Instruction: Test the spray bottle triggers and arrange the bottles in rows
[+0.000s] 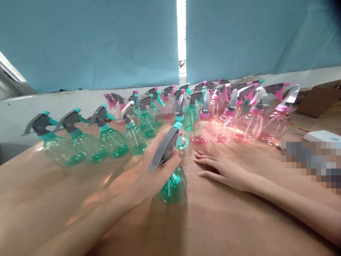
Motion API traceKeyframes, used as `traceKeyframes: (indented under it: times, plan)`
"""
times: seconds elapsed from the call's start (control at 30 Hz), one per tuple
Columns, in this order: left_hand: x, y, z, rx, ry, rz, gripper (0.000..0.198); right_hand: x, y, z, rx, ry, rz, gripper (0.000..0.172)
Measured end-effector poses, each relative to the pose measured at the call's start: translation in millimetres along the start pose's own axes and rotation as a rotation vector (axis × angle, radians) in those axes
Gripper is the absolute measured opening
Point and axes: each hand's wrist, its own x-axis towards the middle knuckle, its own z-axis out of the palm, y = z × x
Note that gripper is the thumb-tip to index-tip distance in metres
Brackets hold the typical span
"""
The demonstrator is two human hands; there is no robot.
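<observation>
My left hand (pixel 162 170) is closed around the neck of a green spray bottle (pixel 173 186) with a grey and teal trigger head. The bottle is nearer to me than the others, and my fingers hide its collar. Flat on the tabletop lies my right hand (pixel 222 169), fingers apart, with nothing in it. Just beyond its fingertips stand a pink spray bottle (pixel 201 129) and several more pink ones. Another clear-green spray bottle (pixel 182 133) is directly behind the held one. To the left, a row of green spray bottles (pixel 113 142) reaches toward the table's left edge.
More green and pink spray bottles crowd the back of the wooden table (pixel 207 224). A brown cardboard box (pixel 319 97) is at the far right, with a white object (pixel 322 136) in front of it. A blue sheet (pixel 106 42) hangs behind, with a bright light strip (pixel 181 35).
</observation>
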Motion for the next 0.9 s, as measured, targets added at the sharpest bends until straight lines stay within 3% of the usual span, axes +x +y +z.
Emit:
traceKeyframes:
  times: [0.4, 0.73, 0.9]
  plan:
    - [0, -12, 2.9, -0.008, 0.072, 0.132, 0.030, 0, -2, -1, -0.006, 0.004, -0.001, 0.055]
    - [0, -10, 3.7, -0.035, 0.026, 0.120, 0.024, 0, -3, -2, -0.011, -0.002, -0.003, 0.056]
    - [0, -9, 2.8, 0.028, 0.058, 0.100, 0.019, -1, -1, -1, -0.004, -0.001, 0.011, 0.056]
